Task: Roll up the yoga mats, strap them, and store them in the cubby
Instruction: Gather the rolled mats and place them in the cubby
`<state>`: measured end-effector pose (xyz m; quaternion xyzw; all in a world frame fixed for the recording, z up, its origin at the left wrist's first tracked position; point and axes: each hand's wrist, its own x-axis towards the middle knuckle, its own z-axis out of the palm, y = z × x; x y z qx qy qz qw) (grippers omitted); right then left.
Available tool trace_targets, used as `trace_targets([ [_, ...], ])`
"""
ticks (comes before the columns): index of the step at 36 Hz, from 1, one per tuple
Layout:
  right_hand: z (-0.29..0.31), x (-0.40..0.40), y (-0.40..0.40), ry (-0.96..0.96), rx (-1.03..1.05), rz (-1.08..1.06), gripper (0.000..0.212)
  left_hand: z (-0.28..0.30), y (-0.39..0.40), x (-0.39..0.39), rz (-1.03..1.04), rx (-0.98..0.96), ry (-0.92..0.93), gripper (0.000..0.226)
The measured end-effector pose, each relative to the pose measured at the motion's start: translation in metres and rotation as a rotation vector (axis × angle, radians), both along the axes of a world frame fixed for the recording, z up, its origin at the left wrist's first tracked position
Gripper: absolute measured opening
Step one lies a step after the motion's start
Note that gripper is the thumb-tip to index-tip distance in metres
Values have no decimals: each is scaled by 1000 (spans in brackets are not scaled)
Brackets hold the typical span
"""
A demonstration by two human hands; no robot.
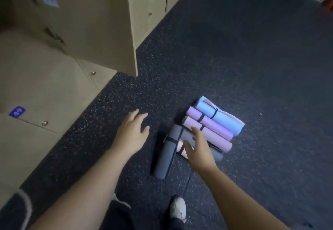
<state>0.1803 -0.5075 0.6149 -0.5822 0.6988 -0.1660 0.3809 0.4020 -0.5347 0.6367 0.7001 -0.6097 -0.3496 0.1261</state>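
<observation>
Rolling and strapping apparently done: mats (207,132) lying strapped in a cluster on the floor (252,58). Storing left; locker door (86,29) open at left. Left hand (132,132) spread, empty. Right hand (197,147) spread above the grey mat (166,156), contact unclear.

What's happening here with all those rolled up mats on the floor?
A person is standing over a row of rolled, strapped yoga mats on the dark speckled floor: a blue mat, a purple mat, a pink mat and a dark grey mat. Both hands are open and empty; the right hand reaches toward the grey rolls, the left hand hovers beside them. A locker door hangs open nearby.
</observation>
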Motion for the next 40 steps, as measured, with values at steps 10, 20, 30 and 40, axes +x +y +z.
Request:
trace_targets([
  [10,-112,-91,29,70,159,-2,57,-131,20,-94,49,152,51,54],
  [20,-282,-96,53,79,345,-22,57,-319,34,-106,-120,369,-76,57],
  [30,-426,-67,19,24,295,-59,60,-473,18,-120,-240,449,-76,66],
  [40,-533,-87,-9,82,101,-129,64,-564,3,-110,-257,401,83,92],
])
